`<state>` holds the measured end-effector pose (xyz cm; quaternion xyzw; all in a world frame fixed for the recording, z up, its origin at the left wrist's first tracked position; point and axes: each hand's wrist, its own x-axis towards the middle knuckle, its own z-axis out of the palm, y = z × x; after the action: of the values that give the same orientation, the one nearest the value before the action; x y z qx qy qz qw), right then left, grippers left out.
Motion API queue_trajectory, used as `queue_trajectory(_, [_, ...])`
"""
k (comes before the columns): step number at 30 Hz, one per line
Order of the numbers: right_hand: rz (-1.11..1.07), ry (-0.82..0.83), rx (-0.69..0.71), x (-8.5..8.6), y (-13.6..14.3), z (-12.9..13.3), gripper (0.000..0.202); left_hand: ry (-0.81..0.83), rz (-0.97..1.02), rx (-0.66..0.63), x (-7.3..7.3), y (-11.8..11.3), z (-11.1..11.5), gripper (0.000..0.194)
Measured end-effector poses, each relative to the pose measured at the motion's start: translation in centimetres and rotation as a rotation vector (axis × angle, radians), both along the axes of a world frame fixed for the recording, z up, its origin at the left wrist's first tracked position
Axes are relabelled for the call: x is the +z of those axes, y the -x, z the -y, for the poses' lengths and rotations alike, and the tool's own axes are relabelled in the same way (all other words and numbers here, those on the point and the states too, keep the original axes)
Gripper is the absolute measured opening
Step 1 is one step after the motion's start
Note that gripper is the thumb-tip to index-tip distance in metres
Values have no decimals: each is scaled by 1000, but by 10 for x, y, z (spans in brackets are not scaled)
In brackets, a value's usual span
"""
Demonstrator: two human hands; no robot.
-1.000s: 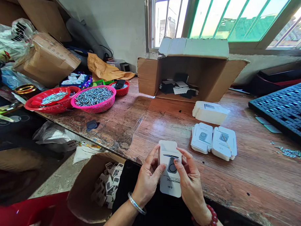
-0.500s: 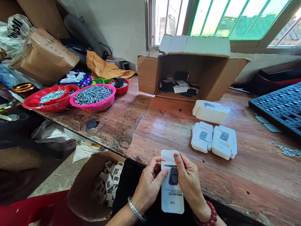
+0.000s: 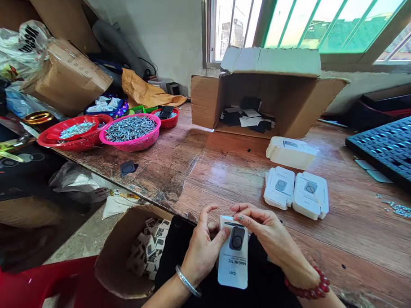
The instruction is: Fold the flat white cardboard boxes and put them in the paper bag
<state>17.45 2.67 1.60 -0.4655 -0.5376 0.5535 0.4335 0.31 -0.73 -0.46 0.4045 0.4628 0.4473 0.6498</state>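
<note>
A white printed card packet [image 3: 233, 258] with a black square picture and the word MAGNETIC is upright over my lap. My left hand [image 3: 205, 244] grips its left side, thumb on the front. My right hand [image 3: 265, 228] is at the packet's top edge, fingers bent and thumb and fingertips close together; whether they pinch anything is too small to tell. On the table to the right lie two stacks of similar cards, a left stack [image 3: 280, 188] and a right stack [image 3: 311, 196]. Behind them a third stack [image 3: 291, 152] rests on its side.
An open carton [image 3: 204, 100] with black and white pieces stands by the window. Baskets of metal parts, one of them pink [image 3: 131, 144], sit at the left. Below the table edge is a box [image 3: 117, 258] of small packets. A black tray [image 3: 391, 147] is at the right.
The packet's top flap, earlier sticking up, no longer shows above it. My right hand has moved off the packet's right side to its top edge. The view has shifted slightly.
</note>
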Motion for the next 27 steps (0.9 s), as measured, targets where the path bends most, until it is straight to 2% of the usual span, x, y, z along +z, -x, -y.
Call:
queue_trajectory(6, [3, 185, 205, 8, -11, -5, 32, -58, -90, -68, -3, 2, 0, 48])
queue_trajectory(8, [22, 205, 239, 9, -14, -7, 27, -71, -109, -88, -3, 3, 2, 44])
queue_trajectory(13, [76, 214, 144, 13, -20, -14, 26, -90, -93, -167, -2, 2, 5, 40])
queue_trajectory(20, [-21, 245, 274, 19, -18, -8, 18, -63, -92, -94, -5, 1, 5, 48])
queue_trajectory(24, [-79, 267, 241, 15, -15, -7, 26, -68, -71, -106, -7, 1, 3, 48])
queue_trajectory(27, [-43, 288, 198, 14, -16, -9, 22, -78, -57, -130, -6, 2, 3, 45])
